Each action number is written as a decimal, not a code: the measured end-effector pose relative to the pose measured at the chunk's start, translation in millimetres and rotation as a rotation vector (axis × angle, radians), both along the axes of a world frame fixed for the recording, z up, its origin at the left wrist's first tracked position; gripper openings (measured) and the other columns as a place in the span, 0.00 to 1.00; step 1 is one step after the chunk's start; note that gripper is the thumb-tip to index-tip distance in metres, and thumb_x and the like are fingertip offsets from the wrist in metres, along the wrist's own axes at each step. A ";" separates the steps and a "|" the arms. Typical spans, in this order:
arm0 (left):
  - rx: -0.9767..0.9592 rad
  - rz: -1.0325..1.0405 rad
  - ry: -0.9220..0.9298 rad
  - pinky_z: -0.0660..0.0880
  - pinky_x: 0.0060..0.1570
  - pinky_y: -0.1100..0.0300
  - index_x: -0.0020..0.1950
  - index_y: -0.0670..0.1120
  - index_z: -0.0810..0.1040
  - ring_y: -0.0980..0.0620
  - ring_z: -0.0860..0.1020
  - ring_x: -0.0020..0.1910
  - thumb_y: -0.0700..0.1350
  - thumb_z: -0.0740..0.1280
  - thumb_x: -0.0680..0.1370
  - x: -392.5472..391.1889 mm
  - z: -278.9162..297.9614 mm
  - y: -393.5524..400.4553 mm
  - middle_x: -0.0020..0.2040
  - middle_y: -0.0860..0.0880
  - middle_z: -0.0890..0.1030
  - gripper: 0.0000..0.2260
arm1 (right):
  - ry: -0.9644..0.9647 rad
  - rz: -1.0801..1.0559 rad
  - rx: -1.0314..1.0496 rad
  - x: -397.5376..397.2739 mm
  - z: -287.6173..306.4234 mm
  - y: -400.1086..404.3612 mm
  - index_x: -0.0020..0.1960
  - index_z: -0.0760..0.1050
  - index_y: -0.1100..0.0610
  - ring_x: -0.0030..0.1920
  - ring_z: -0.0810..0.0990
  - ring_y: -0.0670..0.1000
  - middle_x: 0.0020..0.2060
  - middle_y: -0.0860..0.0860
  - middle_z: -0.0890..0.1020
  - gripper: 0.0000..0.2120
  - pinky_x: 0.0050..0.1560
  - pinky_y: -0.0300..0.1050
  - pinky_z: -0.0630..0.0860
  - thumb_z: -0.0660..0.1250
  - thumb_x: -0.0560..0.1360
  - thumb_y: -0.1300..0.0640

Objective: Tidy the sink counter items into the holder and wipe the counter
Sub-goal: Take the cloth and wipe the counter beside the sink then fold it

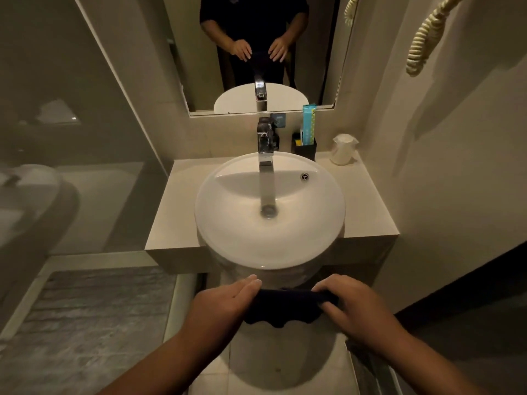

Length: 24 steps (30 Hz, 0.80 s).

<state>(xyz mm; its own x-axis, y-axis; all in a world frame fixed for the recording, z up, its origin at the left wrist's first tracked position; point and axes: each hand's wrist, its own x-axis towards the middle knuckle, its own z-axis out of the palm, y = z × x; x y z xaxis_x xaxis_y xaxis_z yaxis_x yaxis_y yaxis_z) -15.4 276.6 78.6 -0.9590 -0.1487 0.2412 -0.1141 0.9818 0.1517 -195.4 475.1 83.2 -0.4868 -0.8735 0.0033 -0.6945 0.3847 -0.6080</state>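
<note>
Head cam: both hands, left hand (225, 305) and right hand (353, 307), pinch a dark cloth (285, 307) stretched below the sink (216, 223). Holder (305, 149) looks loaded already, so I'd fold it flat, then wipe the counter (176, 201) back to front.

Two bare forearms and hands, with a dark-clothed torso in the mirror

The left hand (225, 302) and right hand (353, 306) are bare, with no rings, watch or bracelets showing, and both forearms are uncovered right down to the bottom edge of the view. The nails look short and plain. In the rectangular wall mirror's (199, 67) reflection the person wears a dark, near-black top with sleeves ending above the forearms, over equally dark clothing below; finer detail is lost in the dim light.
</note>
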 end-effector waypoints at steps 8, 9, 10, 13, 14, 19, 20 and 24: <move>0.009 0.055 0.068 0.79 0.31 0.58 0.48 0.45 0.81 0.51 0.83 0.36 0.44 0.75 0.70 -1.2 2.5 -8.2 0.51 0.45 0.85 0.09 | 0.065 0.041 -0.050 -10.0 -4.5 -15.9 0.51 0.76 0.44 0.41 0.76 0.41 0.40 0.39 0.80 0.09 0.41 0.34 0.69 0.68 0.73 0.55; 0.010 0.064 0.099 0.80 0.33 0.57 0.48 0.45 0.82 0.51 0.83 0.37 0.44 0.75 0.71 -2.3 2.7 -8.9 0.50 0.45 0.85 0.08 | 0.081 0.038 -0.068 -10.9 -3.1 -17.9 0.50 0.76 0.44 0.41 0.77 0.43 0.40 0.40 0.81 0.08 0.42 0.37 0.70 0.67 0.73 0.54; 0.006 0.074 0.131 0.81 0.37 0.57 0.48 0.44 0.82 0.51 0.83 0.39 0.44 0.75 0.72 -3.5 2.7 -9.6 0.50 0.45 0.85 0.08 | 0.102 0.034 -0.097 -11.3 -1.5 -18.9 0.49 0.77 0.46 0.41 0.78 0.45 0.40 0.42 0.82 0.07 0.43 0.40 0.71 0.67 0.72 0.54; -0.018 0.094 0.155 0.78 0.54 0.51 0.47 0.43 0.81 0.46 0.81 0.55 0.44 0.74 0.71 -6.8 2.5 -11.1 0.57 0.42 0.82 0.08 | 0.210 0.020 -0.202 -12.7 0.3 -17.9 0.48 0.80 0.50 0.51 0.80 0.48 0.47 0.47 0.84 0.07 0.52 0.45 0.74 0.69 0.70 0.55; -0.023 0.101 0.147 0.75 0.58 0.49 0.47 0.43 0.80 0.43 0.79 0.59 0.44 0.75 0.70 -7.6 3.2 -11.0 0.59 0.41 0.81 0.09 | 0.244 0.015 -0.221 -12.5 -0.7 -16.8 0.48 0.81 0.51 0.56 0.79 0.50 0.52 0.50 0.83 0.08 0.57 0.49 0.73 0.71 0.70 0.56; 0.112 0.094 -0.001 0.76 0.49 0.58 0.44 0.50 0.79 0.53 0.79 0.46 0.46 0.73 0.71 -14.4 11.3 -9.3 0.45 0.50 0.82 0.05 | 0.319 0.002 -0.266 -9.4 -4.0 -10.6 0.50 0.83 0.55 0.63 0.76 0.57 0.59 0.55 0.81 0.13 0.60 0.59 0.73 0.78 0.66 0.60; 0.153 0.115 -0.057 0.77 0.44 0.59 0.43 0.53 0.79 0.56 0.78 0.41 0.46 0.71 0.72 -14.7 12.7 -8.8 0.41 0.54 0.82 0.03 | 0.321 0.011 -0.282 -8.3 -4.4 -8.8 0.50 0.83 0.55 0.62 0.77 0.58 0.58 0.55 0.81 0.13 0.59 0.61 0.74 0.78 0.66 0.60; 0.331 0.134 -0.064 0.76 0.34 0.57 0.47 0.52 0.76 0.55 0.76 0.37 0.46 0.68 0.74 -4.2 15.8 -5.9 0.40 0.54 0.80 0.03 | 0.269 0.035 -0.328 -1.9 -6.1 -1.5 0.50 0.83 0.55 0.61 0.77 0.55 0.56 0.52 0.82 0.10 0.57 0.63 0.75 0.71 0.70 0.55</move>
<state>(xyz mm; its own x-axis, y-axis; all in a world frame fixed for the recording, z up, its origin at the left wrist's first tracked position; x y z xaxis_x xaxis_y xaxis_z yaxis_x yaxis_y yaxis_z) -19.6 270.7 94.4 -0.9372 -0.3344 0.0994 -0.2582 0.8564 0.4471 -197.3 473.6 77.1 -0.4005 -0.8211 0.4066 -0.8542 0.1740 -0.4899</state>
